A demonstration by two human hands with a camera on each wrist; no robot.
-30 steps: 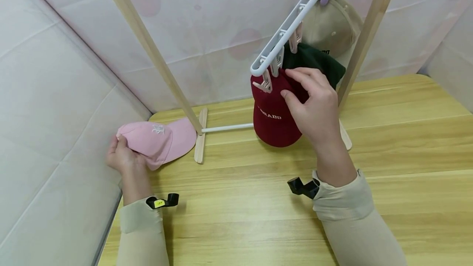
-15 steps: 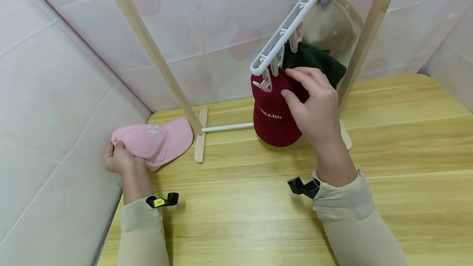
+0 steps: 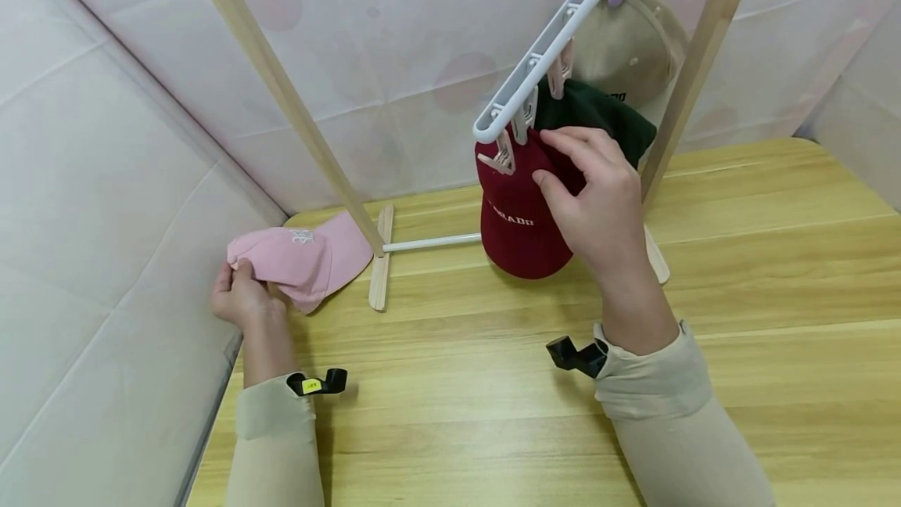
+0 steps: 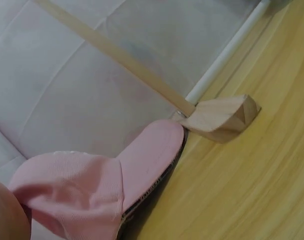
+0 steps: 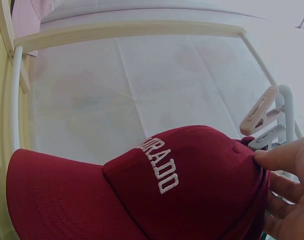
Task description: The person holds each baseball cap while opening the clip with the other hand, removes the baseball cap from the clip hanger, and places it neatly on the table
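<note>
Two caps are in hand. The right hand pinches the crown of the dark red cap with thumb and forefinger, steadying it where it hangs from a clip of the white hanger, right of frame centre. The left hand has its fingers curled on the pink cap's back edge, on the desk at mid-left. Since half a second ago, the pink cap has slid slightly rightward; the red one is unchanged.

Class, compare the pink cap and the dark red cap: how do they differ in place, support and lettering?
The pink cap lies on the wooden table, held by the left hand; the dark red cap hangs from the white clip hanger, held by the right hand. The red cap's lettering is larger. Both are brimmed caps.
</note>
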